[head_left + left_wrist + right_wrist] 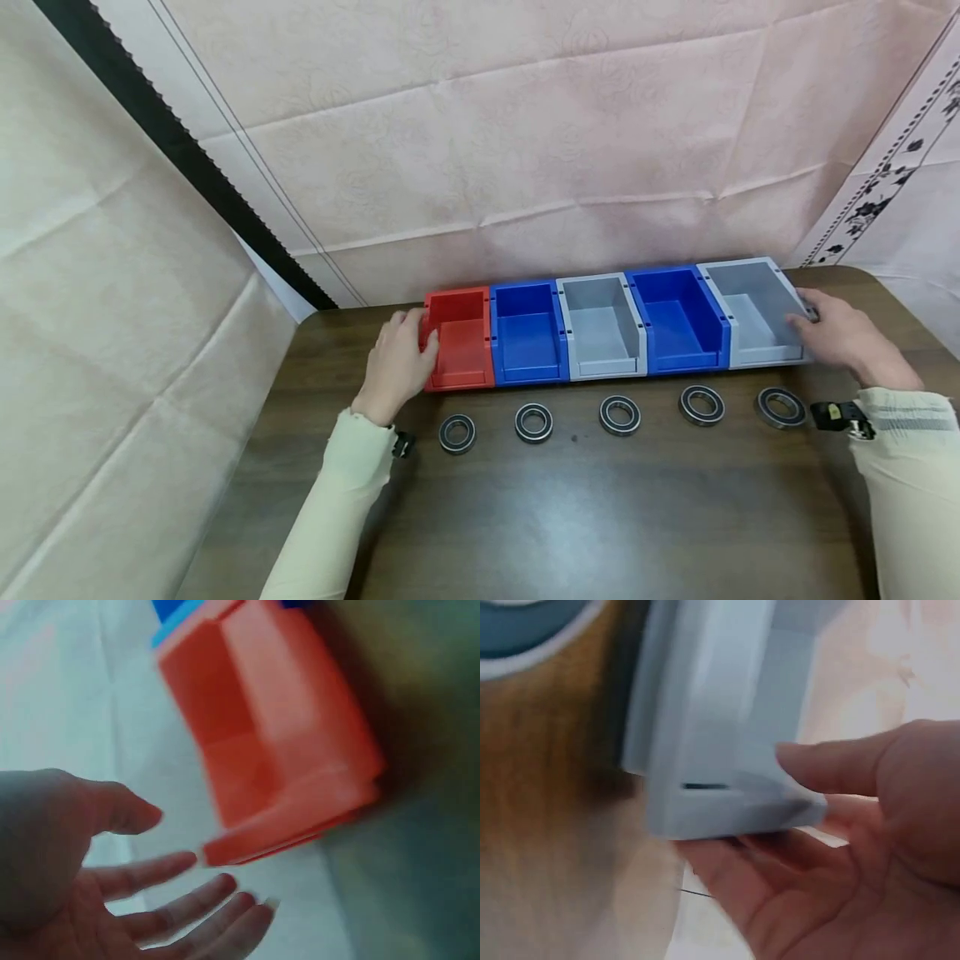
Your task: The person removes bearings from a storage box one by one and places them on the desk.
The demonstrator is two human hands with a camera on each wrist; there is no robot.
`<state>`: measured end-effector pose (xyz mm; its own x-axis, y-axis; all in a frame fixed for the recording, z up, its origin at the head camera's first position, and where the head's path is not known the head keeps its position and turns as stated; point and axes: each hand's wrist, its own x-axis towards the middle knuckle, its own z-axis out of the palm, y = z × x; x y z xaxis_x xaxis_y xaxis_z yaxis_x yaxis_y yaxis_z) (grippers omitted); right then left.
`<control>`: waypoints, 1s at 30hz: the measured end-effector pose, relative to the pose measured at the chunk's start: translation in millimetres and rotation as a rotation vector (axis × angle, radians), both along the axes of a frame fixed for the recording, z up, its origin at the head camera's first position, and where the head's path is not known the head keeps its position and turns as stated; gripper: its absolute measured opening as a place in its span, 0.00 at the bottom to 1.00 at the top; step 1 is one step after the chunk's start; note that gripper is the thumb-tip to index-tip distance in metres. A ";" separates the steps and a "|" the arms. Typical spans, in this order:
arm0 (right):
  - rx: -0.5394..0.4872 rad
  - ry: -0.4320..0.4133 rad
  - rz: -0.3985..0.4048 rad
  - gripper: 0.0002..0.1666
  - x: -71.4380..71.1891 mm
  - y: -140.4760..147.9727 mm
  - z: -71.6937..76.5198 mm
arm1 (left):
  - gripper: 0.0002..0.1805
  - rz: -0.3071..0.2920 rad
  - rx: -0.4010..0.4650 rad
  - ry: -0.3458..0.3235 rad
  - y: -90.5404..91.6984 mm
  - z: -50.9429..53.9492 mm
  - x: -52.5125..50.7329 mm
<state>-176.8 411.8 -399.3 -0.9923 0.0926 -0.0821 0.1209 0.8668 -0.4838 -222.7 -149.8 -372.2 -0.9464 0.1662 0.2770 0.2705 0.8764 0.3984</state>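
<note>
Five-bin row: a red bin (459, 342) stands at the left end, then a blue bin (529, 333), a grey bin (602, 325), another blue bin (678, 321) and a grey bin (757, 312) at the right end. My left hand (397, 358) is at the red bin's left side; the left wrist view shows its fingers (172, 900) spread and relaxed, just off the bin's edge. With the thumb over the rim and fingers along the outer side, my right hand (847, 333) grips the right-end grey bin's wall. A small dark patch beside those fingers is unclear.
Several ball bearings lie in a row before the bins, from the leftmost bearing (457, 434) to the rightmost bearing (781, 407), close to the right wrist camera (840, 417). A pale cloth (562, 150) hangs behind the brown table (585, 517).
</note>
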 end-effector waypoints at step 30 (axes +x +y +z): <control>0.055 0.019 -0.019 0.44 -0.6 5.1 2.9 | 0.26 0.038 0.081 -0.037 -8.1 -9.9 -3.9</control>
